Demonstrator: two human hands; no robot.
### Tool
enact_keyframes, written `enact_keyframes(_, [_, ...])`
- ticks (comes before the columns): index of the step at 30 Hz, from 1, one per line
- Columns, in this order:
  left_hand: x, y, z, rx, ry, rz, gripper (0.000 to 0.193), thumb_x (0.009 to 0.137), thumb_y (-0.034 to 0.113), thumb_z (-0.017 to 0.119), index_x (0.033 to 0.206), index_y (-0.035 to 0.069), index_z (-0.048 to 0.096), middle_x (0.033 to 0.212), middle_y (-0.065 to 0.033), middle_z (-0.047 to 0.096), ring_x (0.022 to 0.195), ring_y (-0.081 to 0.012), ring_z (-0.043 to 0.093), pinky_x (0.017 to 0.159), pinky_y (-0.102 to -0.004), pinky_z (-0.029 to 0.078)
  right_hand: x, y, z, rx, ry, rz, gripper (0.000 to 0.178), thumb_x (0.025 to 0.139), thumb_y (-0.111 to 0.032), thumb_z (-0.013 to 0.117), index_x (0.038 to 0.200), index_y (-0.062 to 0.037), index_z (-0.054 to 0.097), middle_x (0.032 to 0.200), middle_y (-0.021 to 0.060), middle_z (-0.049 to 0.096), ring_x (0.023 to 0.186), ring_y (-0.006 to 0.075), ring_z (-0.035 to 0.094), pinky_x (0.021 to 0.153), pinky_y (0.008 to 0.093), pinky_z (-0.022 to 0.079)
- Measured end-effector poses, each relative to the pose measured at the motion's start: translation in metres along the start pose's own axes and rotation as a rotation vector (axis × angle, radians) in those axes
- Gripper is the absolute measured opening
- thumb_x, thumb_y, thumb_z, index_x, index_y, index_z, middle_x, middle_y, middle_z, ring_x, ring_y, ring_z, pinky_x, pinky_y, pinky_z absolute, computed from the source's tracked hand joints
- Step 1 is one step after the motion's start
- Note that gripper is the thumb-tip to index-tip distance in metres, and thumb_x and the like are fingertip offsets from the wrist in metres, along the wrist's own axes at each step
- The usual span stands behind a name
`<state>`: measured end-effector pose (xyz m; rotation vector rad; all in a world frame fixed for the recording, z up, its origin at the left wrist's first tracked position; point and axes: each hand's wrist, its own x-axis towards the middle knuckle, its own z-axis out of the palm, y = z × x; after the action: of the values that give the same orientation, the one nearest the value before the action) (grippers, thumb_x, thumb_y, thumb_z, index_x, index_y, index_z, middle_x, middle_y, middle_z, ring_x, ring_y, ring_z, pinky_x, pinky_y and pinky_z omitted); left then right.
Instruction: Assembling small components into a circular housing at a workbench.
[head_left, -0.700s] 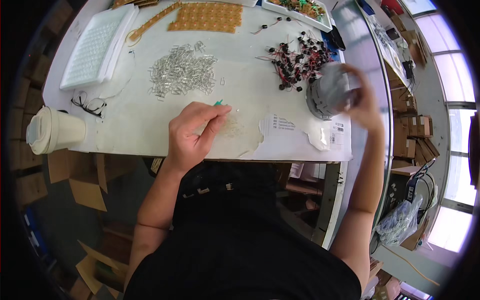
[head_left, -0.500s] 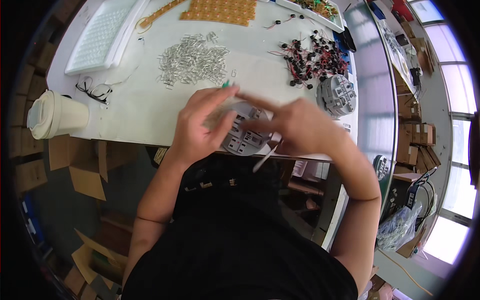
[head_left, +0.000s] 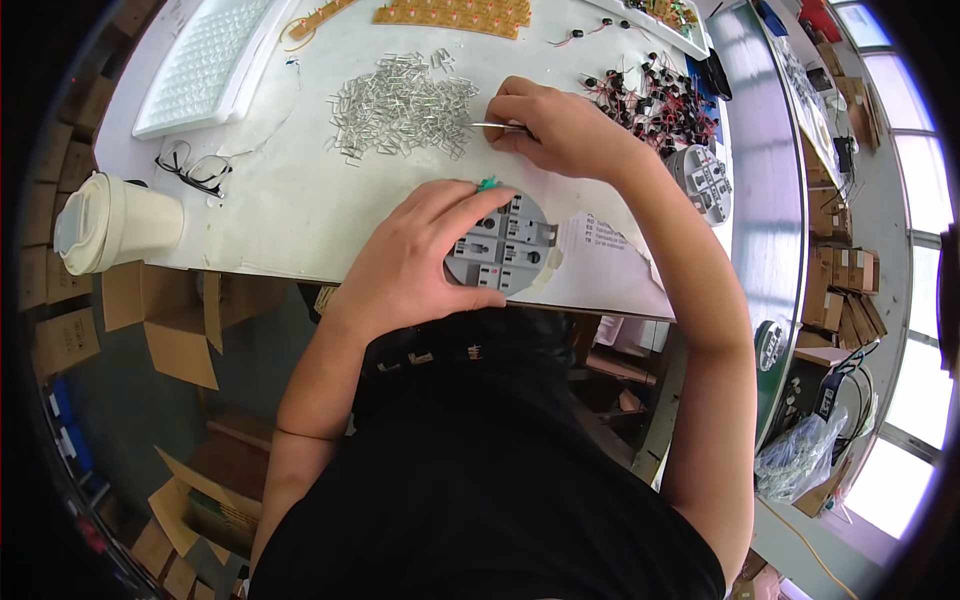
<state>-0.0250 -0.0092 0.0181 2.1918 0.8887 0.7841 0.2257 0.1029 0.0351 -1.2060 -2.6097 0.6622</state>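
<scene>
My left hand (head_left: 410,255) is curled round the left rim of a round grey plastic housing (head_left: 520,240) with several slots and dark fittings. That housing lies at the table's front edge. A small green piece (head_left: 487,184) shows by my left fingertips. Farther off, my right hand (head_left: 555,130) pinches slim metal tweezers (head_left: 500,125). Their tip points left, at the right side of a pile of small shiny U-shaped pieces (head_left: 400,108). Whether the tip grips one of those pieces is too small to tell.
Black buzzer-like parts with red wires (head_left: 655,105) lie right of the pile, beside more grey housings (head_left: 703,185). A white tray (head_left: 205,70), glasses (head_left: 195,168) and a lidded white container (head_left: 120,222) are at left. Orange-brown boards (head_left: 455,14) lie at the back.
My right hand has moved from the grey housing out to the shiny pile, carrying the tweezers. My left hand has stayed at the housing, its fingers now settled round the rim.
</scene>
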Motion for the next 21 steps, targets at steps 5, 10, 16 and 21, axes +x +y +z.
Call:
enact_keyframes(5, [0.014,-0.004,0.015,0.019,0.069,-0.027,0.091,0.064,0.026,0.099,0.146,0.012,0.062,0.138,-0.0156,0.062,0.130,-0.0368,0.059,0.110,-0.0469,0.051,-0.027,-0.002,0.001,0.117,0.375,0.162,0.021,0.090,-0.015,0.079,0.109,-0.0077,0.075,0.093,0.0059,0.074,0.084,0.0242,0.072,0.075,0.0395,0.055])
enact_keyframes(10, [0.023,-0.007,0.027,0.028,0.127,0.008,0.087,0.066,0.029,0.099,0.142,0.012,0.063,0.136,-0.0152,0.063,0.129,-0.0365,0.060,0.109,-0.0470,0.052,-0.068,-0.031,0.005,0.495,0.449,0.477,0.013,0.094,-0.010,0.077,0.104,-0.0026,0.076,0.091,-0.0017,0.072,0.075,0.0068,0.060,0.070,0.0253,0.049])
enact_keyframes(16, [0.019,-0.010,0.031,0.028,0.130,0.016,0.086,0.067,0.031,0.099,0.142,0.012,0.063,0.138,-0.0159,0.063,0.129,-0.0370,0.061,0.109,-0.0471,0.052,-0.072,-0.044,0.011,0.536,0.434,0.613,0.016,0.093,-0.009,0.079,0.106,0.0002,0.075,0.092,-0.0028,0.072,0.072,0.0041,0.057,0.069,0.0213,0.047])
enact_keyframes(21, [0.013,-0.011,0.032,0.013,0.124,0.002,0.085,0.068,0.033,0.099,0.142,0.012,0.063,0.141,-0.0170,0.063,0.131,-0.0375,0.061,0.110,-0.0470,0.052,-0.072,-0.039,0.019,0.563,0.408,0.641,0.022,0.092,-0.009,0.080,0.109,0.0036,0.073,0.089,-0.0007,0.071,0.074,0.0053,0.058,0.068,0.0226,0.047])
